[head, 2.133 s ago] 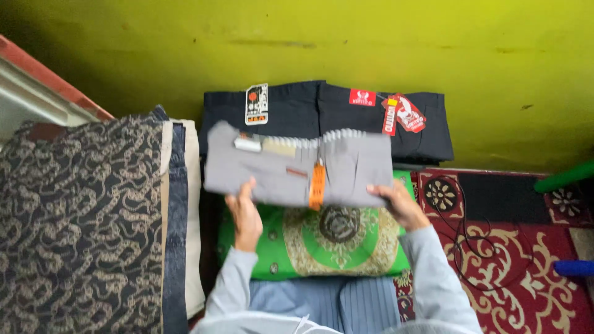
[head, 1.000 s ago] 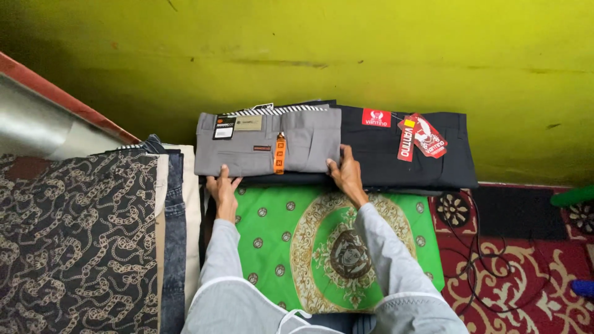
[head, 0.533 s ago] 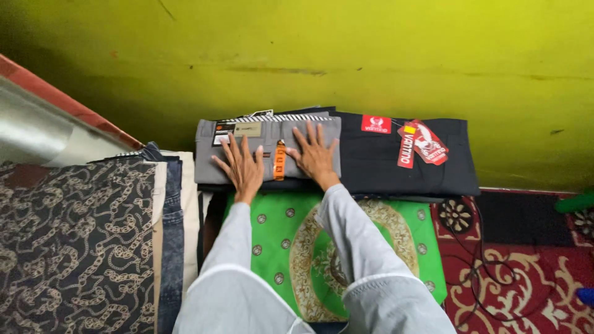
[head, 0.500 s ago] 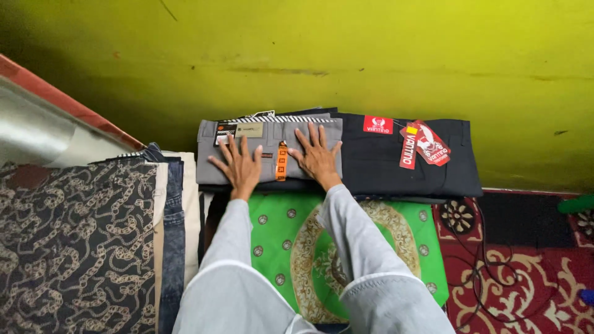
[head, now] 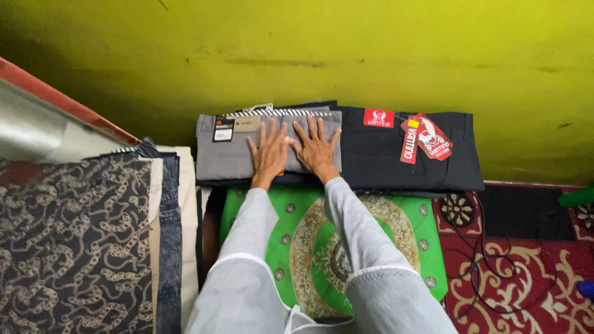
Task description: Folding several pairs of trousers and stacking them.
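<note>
Both hands are lying flat, palms down, side by side on the folded grey cotton trousers (head: 235, 154), which are sitting on a dark stack against the yellow-green wall (head: 309, 49). Left hand (head: 270, 154): grip wide, fingers spread, holding nothing. Right hand (head: 317, 149): grip likewise wide, fingers splayed, pressing on the cloth. Folded black trousers with red hang tags (head: 396, 154) are lying just beside, to the right. A green patterned mat (head: 396, 229) is showing below the forearms.

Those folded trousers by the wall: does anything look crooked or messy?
Mostly neat. Both hands, left hand and right hand, lie flat on the grey trousers. Only the red tags on the black trousers lie askew.
</note>
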